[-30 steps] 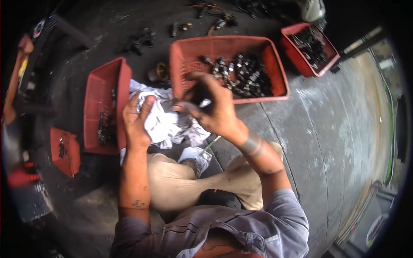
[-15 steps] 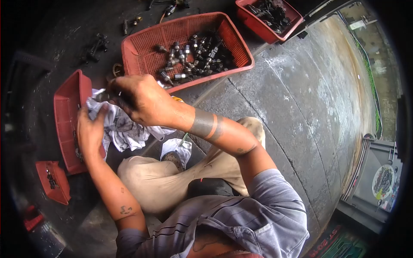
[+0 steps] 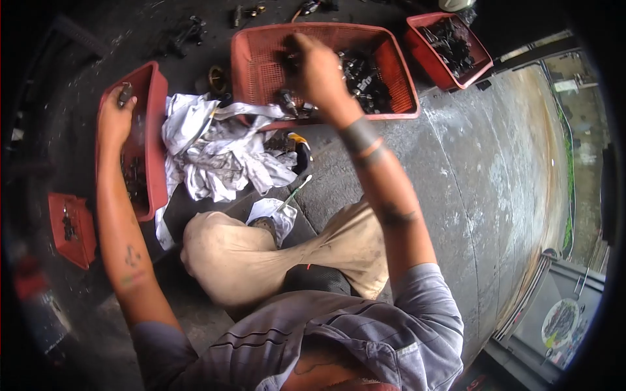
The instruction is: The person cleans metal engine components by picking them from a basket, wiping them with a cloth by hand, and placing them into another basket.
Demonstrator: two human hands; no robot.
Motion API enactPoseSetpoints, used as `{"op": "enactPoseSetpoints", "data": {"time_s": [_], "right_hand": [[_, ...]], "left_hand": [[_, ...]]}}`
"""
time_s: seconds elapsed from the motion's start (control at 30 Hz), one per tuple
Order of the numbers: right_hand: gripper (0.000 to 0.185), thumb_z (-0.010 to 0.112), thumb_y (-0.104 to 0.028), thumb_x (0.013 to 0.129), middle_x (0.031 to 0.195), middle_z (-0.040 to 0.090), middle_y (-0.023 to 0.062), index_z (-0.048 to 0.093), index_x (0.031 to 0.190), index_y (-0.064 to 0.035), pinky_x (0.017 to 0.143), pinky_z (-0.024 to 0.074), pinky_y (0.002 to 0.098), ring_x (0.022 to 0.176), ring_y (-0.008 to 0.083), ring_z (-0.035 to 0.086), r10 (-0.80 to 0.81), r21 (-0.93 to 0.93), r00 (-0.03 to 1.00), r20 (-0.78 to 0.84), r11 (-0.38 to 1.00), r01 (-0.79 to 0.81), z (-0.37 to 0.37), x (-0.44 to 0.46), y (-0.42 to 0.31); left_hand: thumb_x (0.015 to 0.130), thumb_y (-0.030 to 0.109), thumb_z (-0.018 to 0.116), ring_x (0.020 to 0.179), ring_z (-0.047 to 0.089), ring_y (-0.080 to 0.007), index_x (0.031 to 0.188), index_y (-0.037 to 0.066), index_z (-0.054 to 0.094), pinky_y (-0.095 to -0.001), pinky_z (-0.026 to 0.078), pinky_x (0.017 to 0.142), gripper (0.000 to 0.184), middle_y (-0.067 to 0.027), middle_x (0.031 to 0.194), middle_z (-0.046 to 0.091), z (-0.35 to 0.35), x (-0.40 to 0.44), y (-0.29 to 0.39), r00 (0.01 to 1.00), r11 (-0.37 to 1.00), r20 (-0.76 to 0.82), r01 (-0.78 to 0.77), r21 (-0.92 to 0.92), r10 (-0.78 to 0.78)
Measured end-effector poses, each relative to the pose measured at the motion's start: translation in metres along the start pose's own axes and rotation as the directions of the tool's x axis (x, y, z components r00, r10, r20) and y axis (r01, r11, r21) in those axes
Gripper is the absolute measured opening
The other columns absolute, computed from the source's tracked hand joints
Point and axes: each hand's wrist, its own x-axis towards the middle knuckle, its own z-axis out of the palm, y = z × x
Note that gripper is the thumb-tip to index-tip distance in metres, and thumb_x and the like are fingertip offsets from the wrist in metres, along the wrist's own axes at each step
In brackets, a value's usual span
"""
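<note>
My left hand (image 3: pixel 117 112) is over the left red basket (image 3: pixel 156 130), its fingers closed round a small dark metal part (image 3: pixel 125 93). Over the large red basket (image 3: pixel 254 65) is my right hand (image 3: pixel 319 72), blurred, with its fingertips hidden in shadow. Metal parts (image 3: pixel 365 81) lie heaped in that large basket, and more dark parts (image 3: pixel 135 176) lie in the left one. Between the two baskets a crumpled white cloth (image 3: pixel 215 153) with grey stains rests in front of me, touched by neither hand.
A small red basket (image 3: pixel 81 228) sits at the left; another (image 3: pixel 479 62) with dark parts stands at the upper right. A brass-coloured ring (image 3: pixel 217 79) and loose parts (image 3: pixel 186 36) lie beyond the cloth. A green-handled brush (image 3: pixel 297 190) is near my foot.
My left hand has left the cloth and moved over the left basket. My right hand has moved away from the cloth to the large basket. The view has shifted.
</note>
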Motion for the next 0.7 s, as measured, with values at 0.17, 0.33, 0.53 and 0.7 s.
{"op": "enactPoseSetpoints", "data": {"time_s": [0.17, 0.33, 0.53, 0.7], "right_hand": [[0.022, 0.055, -0.014, 0.076, 0.090, 0.065, 0.0208, 0.065, 0.093, -0.0039, 0.074, 0.0529, 0.0451, 0.086, 0.0379, 0.064, 0.163, -0.361, 0.859, 0.485, 0.932, 0.027, -0.001, 0.001, 0.062], [0.030, 0.057, -0.018, 0.075, 0.095, 0.066, 0.0183, 0.066, 0.102, -0.0073, 0.076, 0.0525, 0.0441, 0.089, 0.0333, 0.064, 0.063, -0.287, 0.720, 0.691, 0.938, 0.194, 0.022, 0.009, 0.077], [0.055, 0.065, -0.010, 0.067, 0.089, 0.066, 0.0179, 0.059, 0.120, -0.0171, 0.076, 0.0517, 0.0427, 0.085, 0.0350, 0.063, -0.150, -0.043, 0.731, 0.666, 0.970, 0.239, -0.002, -0.007, 0.057], [0.040, 0.063, -0.009, 0.068, 0.084, 0.066, 0.0165, 0.063, 0.108, -0.0086, 0.074, 0.0522, 0.0434, 0.081, 0.0349, 0.064, 0.028, -0.308, 0.738, 0.674, 0.919, 0.246, 0.001, -0.007, 0.053]], "left_hand": [[0.081, 0.021, 0.066, 0.105, 0.059, -0.0311, 0.119, 0.001, 0.056, -0.0370, 0.044, 0.091, 0.044, -0.0188, 0.117, 0.060, 0.015, 0.014, -0.027, 0.999, 0.998, -0.021, 0.027, -0.056, -0.028], [0.077, 0.027, 0.071, 0.123, 0.044, -0.0344, 0.120, 0.004, 0.056, -0.0419, 0.038, 0.099, 0.050, -0.0173, 0.126, 0.052, 0.014, -0.081, 0.092, 0.836, 0.932, 0.415, -0.346, -0.109, 0.359], [0.078, 0.012, 0.067, 0.102, 0.056, -0.0350, 0.110, 0.003, 0.060, -0.0364, 0.044, 0.090, 0.034, -0.0135, 0.105, 0.059, 0.013, -0.086, 0.090, 0.918, 0.953, 0.266, -0.258, -0.159, 0.293], [0.086, 0.004, 0.056, 0.100, 0.059, -0.0236, 0.116, -0.005, 0.054, -0.0322, 0.046, 0.089, 0.031, -0.0138, 0.111, 0.059, -0.055, -0.080, 0.077, 0.996, 0.622, 0.068, 0.021, -0.783, 0.052]]}}
